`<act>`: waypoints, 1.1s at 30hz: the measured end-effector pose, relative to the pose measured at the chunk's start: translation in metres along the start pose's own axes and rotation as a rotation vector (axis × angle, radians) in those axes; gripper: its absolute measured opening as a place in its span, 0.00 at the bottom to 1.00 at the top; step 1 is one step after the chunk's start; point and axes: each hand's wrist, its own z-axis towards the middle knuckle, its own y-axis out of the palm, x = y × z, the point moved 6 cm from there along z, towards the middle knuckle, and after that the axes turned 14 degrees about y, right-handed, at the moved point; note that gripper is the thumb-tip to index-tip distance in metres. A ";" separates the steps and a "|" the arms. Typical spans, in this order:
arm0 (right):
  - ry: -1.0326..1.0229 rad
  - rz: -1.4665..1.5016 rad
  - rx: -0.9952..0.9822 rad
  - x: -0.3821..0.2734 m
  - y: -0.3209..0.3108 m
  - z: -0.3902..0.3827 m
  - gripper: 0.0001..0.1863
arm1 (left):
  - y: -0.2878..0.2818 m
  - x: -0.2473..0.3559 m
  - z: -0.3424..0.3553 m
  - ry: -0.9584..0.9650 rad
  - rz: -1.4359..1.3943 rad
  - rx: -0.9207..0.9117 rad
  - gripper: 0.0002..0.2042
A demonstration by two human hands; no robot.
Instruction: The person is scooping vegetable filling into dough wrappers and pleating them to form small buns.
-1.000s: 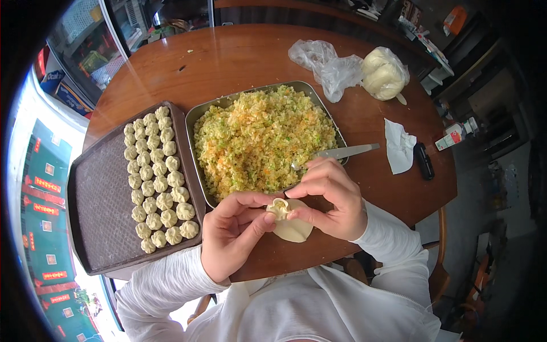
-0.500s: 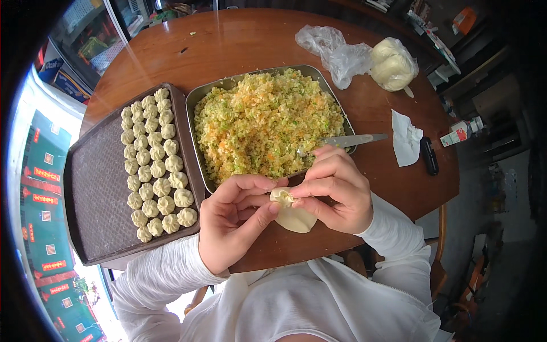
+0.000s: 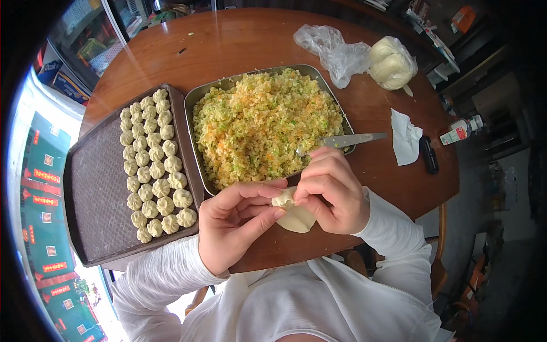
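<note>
Looked mid-pleat on a small dumpling (image 3: 283, 199), over the table (image 3: 393, 188), just in front of the metal tray (image 3: 313, 73) of filling (image 3: 262, 125).
Had it pinched in a curled, half-open left hand (image 3: 235, 219), and nipped at the other side with a more bunched-up right hand (image 3: 336, 192), nearly closed. Couldn't tell if joined to the flat wrapper (image 3: 297, 220) underneath. Probably called for small, gentle pinches next, closing it up without tearing.
</note>
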 end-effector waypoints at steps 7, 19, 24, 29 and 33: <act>-0.019 0.007 -0.017 0.002 0.000 0.001 0.10 | 0.000 0.003 0.001 0.009 0.077 0.018 0.13; -0.046 0.009 0.051 0.001 -0.006 -0.001 0.16 | 0.003 0.002 0.000 -0.027 0.015 -0.011 0.16; -0.038 0.000 0.063 0.002 -0.007 -0.001 0.15 | 0.002 0.000 -0.001 -0.010 0.022 -0.010 0.18; -0.034 -0.003 0.080 0.001 -0.008 -0.002 0.14 | 0.002 0.002 0.000 -0.017 0.058 0.001 0.17; -0.024 -0.012 0.058 0.001 -0.006 -0.001 0.11 | 0.002 0.003 0.001 -0.008 0.065 0.014 0.17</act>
